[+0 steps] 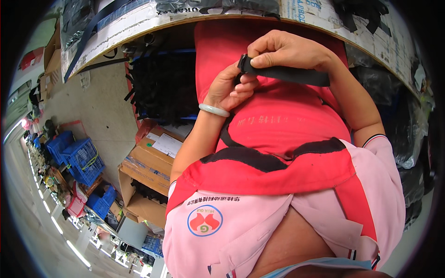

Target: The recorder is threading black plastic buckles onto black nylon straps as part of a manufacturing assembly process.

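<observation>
Left hand (234,88) and right hand (289,52) together at 12 o'clock over red apron (287,129), both pinching black strap (294,75) near dark end piece (242,62). Strap runs toward 3 o'clock, far end unclear. Loosened pinch could drop strap; uneven pull could twist it.

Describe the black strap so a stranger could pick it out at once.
Start at the red apron, below the table in the picture. Over its upper part, the left hand and right hand meet at the black strap. It is a flat band stretching rightward and, unlike the black pieces on the table, is held in the hands.
</observation>
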Motion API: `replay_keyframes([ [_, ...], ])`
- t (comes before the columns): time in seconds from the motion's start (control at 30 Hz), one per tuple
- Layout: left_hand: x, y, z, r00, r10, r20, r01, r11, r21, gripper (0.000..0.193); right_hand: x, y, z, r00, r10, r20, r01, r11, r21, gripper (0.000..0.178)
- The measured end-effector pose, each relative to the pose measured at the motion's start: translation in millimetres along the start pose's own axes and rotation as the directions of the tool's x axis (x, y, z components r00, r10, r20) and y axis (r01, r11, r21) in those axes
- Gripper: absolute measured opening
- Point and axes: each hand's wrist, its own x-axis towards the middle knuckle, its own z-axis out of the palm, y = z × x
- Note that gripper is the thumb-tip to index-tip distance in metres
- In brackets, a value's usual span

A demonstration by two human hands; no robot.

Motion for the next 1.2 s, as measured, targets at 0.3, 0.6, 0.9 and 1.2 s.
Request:
replay_keyframes([
  [0.3,7,-1,12,0.84,0.474,-0.262,-0.224,0.745,0.629,0.014,4,17,8,0.954,0.039,-0.298,0.016,0.984,0.18,0.023],
  [0.6,10,-4,27,0.667,0.719,-0.197,-0.248,0.464,0.851,0.023,-11,11,26,0.828,-0.243,-0.505,0.317,0.946,0.064,0.008],
  [0.9,14,-11,36,0.528,0.849,0.023,-0.284,0.151,0.947,0.019,-5,21,17,0.871,0.158,-0.466,-0.121,0.987,0.109,0.021],
  [1.2,15,-7,23,0.46,0.882,0.105,-0.348,0.07,0.935,0.017,1,30,22,0.855,0.07,-0.514,0.127,0.933,0.337,0.019],
])
